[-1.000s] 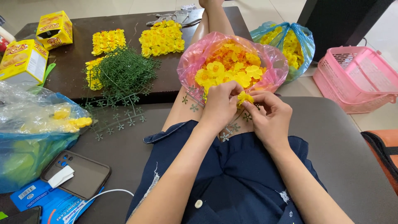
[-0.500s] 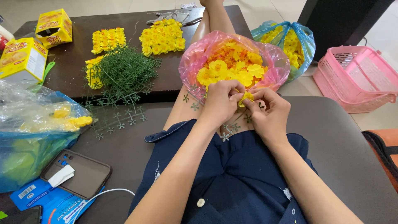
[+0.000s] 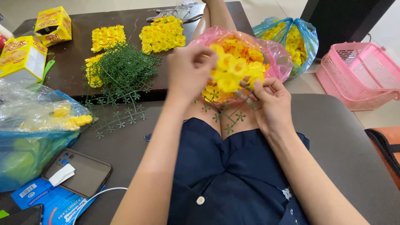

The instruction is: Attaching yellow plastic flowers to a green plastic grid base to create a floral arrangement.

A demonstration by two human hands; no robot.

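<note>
My left hand [image 3: 188,70] and my right hand [image 3: 273,103] both grip a panel of yellow artificial flowers [image 3: 230,71] on a green plastic grid, held up over my lap. The left hand pinches its upper left edge and the right hand holds its lower right side. Bare green grid stems [image 3: 230,120] hang below the panel onto my thighs. Just behind it, a pink plastic bag [image 3: 277,53] with orange and yellow flowers rests on my legs.
On the dark table lie a pile of green grids [image 3: 123,68], two yellow flower mats [image 3: 163,33] [image 3: 107,36], yellow boxes [image 3: 21,58] and metal pliers [image 3: 175,12]. A blue bag of flowers [image 3: 29,125] and a phone [image 3: 79,173] sit left; another flower bag [image 3: 298,37] and a pink basket [image 3: 362,75] right.
Both hands have risen from my lap, lifting the yellow flower panel up in front of the pink bag. The left hand moved up and left along its edge.
</note>
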